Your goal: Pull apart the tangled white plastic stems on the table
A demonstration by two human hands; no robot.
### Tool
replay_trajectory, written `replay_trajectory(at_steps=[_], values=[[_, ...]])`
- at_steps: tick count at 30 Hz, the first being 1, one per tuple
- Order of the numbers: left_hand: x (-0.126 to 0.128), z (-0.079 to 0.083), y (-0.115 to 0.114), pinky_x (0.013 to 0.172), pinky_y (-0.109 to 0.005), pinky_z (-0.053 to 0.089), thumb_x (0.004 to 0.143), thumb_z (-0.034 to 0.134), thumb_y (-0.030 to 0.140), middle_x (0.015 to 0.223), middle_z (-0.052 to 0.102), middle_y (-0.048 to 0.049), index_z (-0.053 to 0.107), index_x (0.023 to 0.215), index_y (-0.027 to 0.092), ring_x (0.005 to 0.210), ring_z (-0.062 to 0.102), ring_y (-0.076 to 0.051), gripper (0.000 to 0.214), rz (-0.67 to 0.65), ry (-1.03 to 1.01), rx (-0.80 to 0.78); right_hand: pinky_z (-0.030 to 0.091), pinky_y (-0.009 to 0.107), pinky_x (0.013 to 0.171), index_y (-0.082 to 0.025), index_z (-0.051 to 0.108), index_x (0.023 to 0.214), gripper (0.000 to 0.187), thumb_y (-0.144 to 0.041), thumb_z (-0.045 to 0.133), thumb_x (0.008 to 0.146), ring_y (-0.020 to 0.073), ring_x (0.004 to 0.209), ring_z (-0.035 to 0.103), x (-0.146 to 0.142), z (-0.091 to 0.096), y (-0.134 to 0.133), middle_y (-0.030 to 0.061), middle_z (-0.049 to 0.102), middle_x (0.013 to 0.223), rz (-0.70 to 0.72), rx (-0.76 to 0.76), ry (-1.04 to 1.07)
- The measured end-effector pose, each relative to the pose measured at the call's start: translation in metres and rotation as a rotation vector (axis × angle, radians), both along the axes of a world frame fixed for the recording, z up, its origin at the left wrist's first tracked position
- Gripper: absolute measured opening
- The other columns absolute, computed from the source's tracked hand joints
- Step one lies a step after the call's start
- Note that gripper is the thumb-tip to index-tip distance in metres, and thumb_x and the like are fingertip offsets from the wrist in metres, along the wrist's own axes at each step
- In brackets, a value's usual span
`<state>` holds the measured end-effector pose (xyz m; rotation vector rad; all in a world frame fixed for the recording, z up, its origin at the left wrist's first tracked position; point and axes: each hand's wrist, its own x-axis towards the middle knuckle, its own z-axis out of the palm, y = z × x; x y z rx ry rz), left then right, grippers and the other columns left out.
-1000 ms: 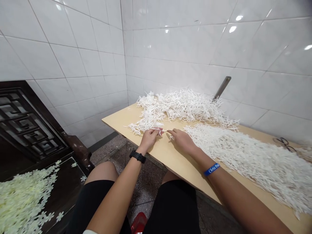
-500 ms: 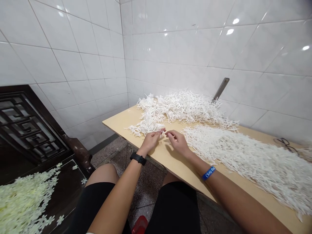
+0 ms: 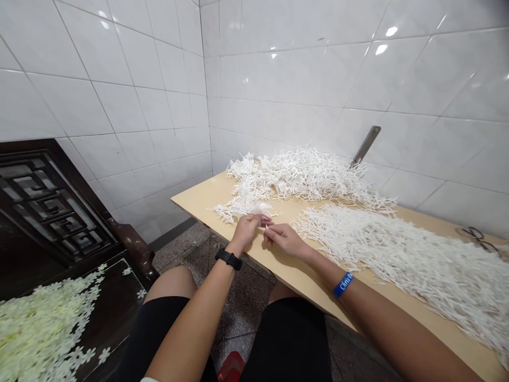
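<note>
My left hand (image 3: 247, 231), with a black watch on its wrist, is closed in a pinch on a thin white plastic sprig at the near edge of the board. Fingertips of my right hand (image 3: 283, 239) pinch at the same white piece, almost touching the left fingers. Most of the piece is hidden by the fingers. Just beyond my left hand lies a small tangle of white sprigs (image 3: 248, 204), joined to a larger heap of branching white sprigs (image 3: 306, 172) near the wall. Beside my right forearm spreads a flatter pile of white pieces (image 3: 397, 249).
The wooden board (image 3: 199, 196) runs along a tiled wall, with a metal bracket (image 3: 366, 147) behind it. Dark-rimmed glasses (image 3: 477, 237) lie at its right. On a dark carved chair (image 3: 115, 297) at left rests a heap of pale flower pieces (image 3: 47, 323). Below stands something red (image 3: 231, 366).
My right hand has moved left and slightly down, its fingers closing against my left fingers on the white sprig. The whole view has shifted slightly.
</note>
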<state>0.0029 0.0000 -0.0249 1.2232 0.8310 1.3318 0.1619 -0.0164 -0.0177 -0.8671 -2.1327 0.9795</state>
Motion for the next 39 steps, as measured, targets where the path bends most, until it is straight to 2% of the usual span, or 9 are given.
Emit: replay_trajectory(at_steps=[3,6,11,16,20,25,31,34,39], values=[[-0.002,-0.002,0.002,0.079,-0.036,0.048,0.079,0.061,0.056,0.064,0.068,-0.0086,0.067,0.065,0.012,0.064,0.064,-0.018,0.046,0.040,-0.089,-0.091,0.043,0.027,0.065,-0.016,0.062,0.071,0.031,-0.024,0.043,0.094,0.0151,0.065,0.058,0.004,0.003,-0.003,0.0053,0.066,0.070,0.011,0.203,-0.210],[-0.002,-0.004,0.003,0.084,-0.037,0.047,0.081,0.060,0.052,0.086,0.074,-0.0127,0.072,0.095,0.011,0.081,0.066,-0.021,0.045,-0.088,-0.101,-0.055,0.043,0.031,0.072,-0.016,0.067,0.093,0.023,-0.011,0.045,0.089,0.0206,0.083,0.061,0.020,0.004,0.007,0.0102,0.069,0.093,-0.154,0.444,-0.459],[-0.002,-0.004,0.003,0.092,-0.036,0.044,0.086,0.054,0.047,0.109,0.072,-0.0119,0.066,0.119,0.017,0.099,0.062,-0.022,0.046,-0.123,-0.107,-0.023,0.041,0.041,0.087,-0.018,0.064,0.117,0.039,-0.006,0.048,0.084,0.0277,0.105,0.056,0.042,0.002,0.022,0.0135,0.063,0.120,-0.311,0.634,-0.650],[-0.003,0.004,-0.004,0.104,-0.041,0.037,0.089,0.049,0.047,0.122,0.066,-0.0099,0.066,0.121,0.023,0.117,0.056,-0.025,0.043,-0.184,-0.004,0.013,0.047,0.033,0.074,-0.018,0.067,0.108,0.030,-0.032,0.045,0.094,0.0208,0.087,0.062,0.021,0.007,0.013,0.0095,0.068,0.102,-0.350,0.294,-0.142],[0.000,0.008,-0.007,0.110,-0.041,0.030,0.087,0.054,0.052,0.128,0.062,-0.0113,0.068,0.119,0.023,0.126,0.049,-0.027,0.045,-0.238,0.114,0.103,0.043,0.028,0.055,-0.016,0.065,0.082,0.042,-0.057,0.055,0.084,0.0148,0.057,0.056,0.003,0.009,0.011,0.0032,0.063,0.068,-0.232,-0.117,0.073],[0.005,0.002,-0.005,0.100,-0.041,0.040,0.083,0.059,0.051,0.098,0.072,-0.0108,0.065,0.123,0.021,0.104,0.062,-0.025,0.050,-0.270,0.102,0.095,0.038,0.026,0.052,-0.016,0.058,0.068,0.048,-0.063,0.068,0.070,0.0114,0.052,0.050,0.000,0.003,0.016,-0.0012,0.055,0.057,-0.138,-0.367,0.287],[0.005,0.001,-0.003,0.092,-0.041,0.044,0.086,0.053,0.056,0.061,0.065,-0.0048,0.062,0.125,0.016,0.081,0.066,-0.022,0.057,-0.399,0.108,0.063,0.035,0.024,0.050,-0.015,0.059,0.065,0.045,-0.057,0.075,0.067,0.0081,0.047,0.042,0.004,0.005,0.014,-0.0029,0.051,0.051,-0.063,-0.643,0.394],[0.005,-0.001,-0.001,0.091,-0.040,0.044,0.083,0.056,0.058,0.064,0.067,-0.0067,0.073,0.101,0.013,0.081,0.066,-0.023,0.052,-0.289,0.130,0.087,0.030,0.024,0.048,-0.015,0.056,0.061,0.045,-0.056,0.073,0.070,0.0074,0.046,0.040,0.003,0.006,0.010,-0.0037,0.049,0.050,-0.054,-0.643,0.373],[0.002,-0.008,0.003,0.080,-0.037,0.048,0.087,0.048,0.058,0.056,0.063,-0.0040,0.070,0.080,0.013,0.062,0.061,-0.017,0.050,0.110,-0.005,-0.008,0.027,0.024,0.047,-0.015,0.058,0.062,0.043,-0.055,0.068,0.075,0.0074,0.045,0.038,-0.002,0.006,-0.001,-0.0025,0.050,0.052,0.014,-0.531,0.148]])
